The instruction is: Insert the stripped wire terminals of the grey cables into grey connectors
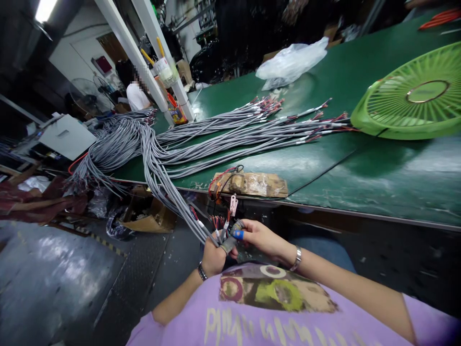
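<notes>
My left hand (213,256) is closed around several grey cables (176,199) that hang over the bench edge in a bundle. Their stripped ends, with thin coloured wires (216,222), stick up past my fingers. My right hand (256,235) is pinched right beside the left one, close to the wire ends. Blue tape (238,234) wraps one of its fingers, and greyish wrapping (228,244) shows between the hands. Whatever the right fingertips grip is too small and hidden to make out. Just beyond the hands, a wooden block (252,184) with red and black leads lies at the bench edge.
Long grey cable bundles (230,137) spread over the green bench (360,187). A green fan (414,93) stands at the right, its black cord crossing the bench. A clear plastic bag (291,62) lies behind. White posts (162,57) rise at the back; a cardboard box (149,214) sits below.
</notes>
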Available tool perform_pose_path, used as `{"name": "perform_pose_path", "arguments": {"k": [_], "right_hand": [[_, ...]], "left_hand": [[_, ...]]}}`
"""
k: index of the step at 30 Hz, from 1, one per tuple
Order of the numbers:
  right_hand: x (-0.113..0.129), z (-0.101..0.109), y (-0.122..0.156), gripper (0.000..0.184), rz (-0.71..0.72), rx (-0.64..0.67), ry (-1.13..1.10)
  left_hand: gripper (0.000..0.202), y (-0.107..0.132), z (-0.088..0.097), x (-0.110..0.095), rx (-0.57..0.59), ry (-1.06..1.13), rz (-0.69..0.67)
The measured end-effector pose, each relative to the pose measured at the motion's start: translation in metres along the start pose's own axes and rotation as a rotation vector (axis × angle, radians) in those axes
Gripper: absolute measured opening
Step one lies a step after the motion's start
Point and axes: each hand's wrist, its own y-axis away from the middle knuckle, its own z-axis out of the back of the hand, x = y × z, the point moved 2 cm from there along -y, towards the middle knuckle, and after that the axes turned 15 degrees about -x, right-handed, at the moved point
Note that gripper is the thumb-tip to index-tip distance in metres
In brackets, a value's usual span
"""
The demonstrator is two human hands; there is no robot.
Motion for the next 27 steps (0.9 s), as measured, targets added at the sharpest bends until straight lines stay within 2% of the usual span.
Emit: {"name": "perform_pose_path", "arguments": {"k": [3,7,9,14,17,19,21,24,27], "right_hand": [[-0.004,0.002,-0.001,0.027,-0.024,-0.048,-0.02],[0.0,-0.001,0.004,0.021,-0.025,-0.016,-0.064],[0.005,-0.005,0.007,0.019,-0.003,-0.022,-0.081],[0.003,-0.014,0.005,0.011,0.003,-0.221,-0.116],[-0.006,-0.008,-0.004,0.009,-0.026,-0.344,-0.135],[-0.008,0.001,-0.009,0.012,0.022,-0.463,-0.161],[-0.007,0.007,-0.012,0.017,0.049,-0.457,-0.174],[-0.005,0.009,-0.01,0.025,0.019,-0.367,-0.202],[-0.002,0.004,-0.005,0.031,-0.038,-0.236,-0.144]], "left_hand": [[0.036,0.001,0.001,0.002,-0.042,0.019,-0.012],[0.036,0.001,0.002,0.002,-0.119,0.011,-0.035],[0.035,0.001,0.002,0.002,-0.119,0.009,-0.029],[0.034,0.001,-0.003,0.0,0.086,-0.059,0.062],[0.034,0.003,-0.003,-0.001,0.155,-0.105,0.035],[0.033,0.003,-0.002,-0.001,0.167,-0.123,0.011],[0.034,0.002,0.001,0.0,0.071,-0.064,0.004],[0.035,-0.001,0.004,0.001,-0.105,0.076,0.007],[0.036,-0.002,0.003,0.001,-0.109,0.114,-0.009]]}}
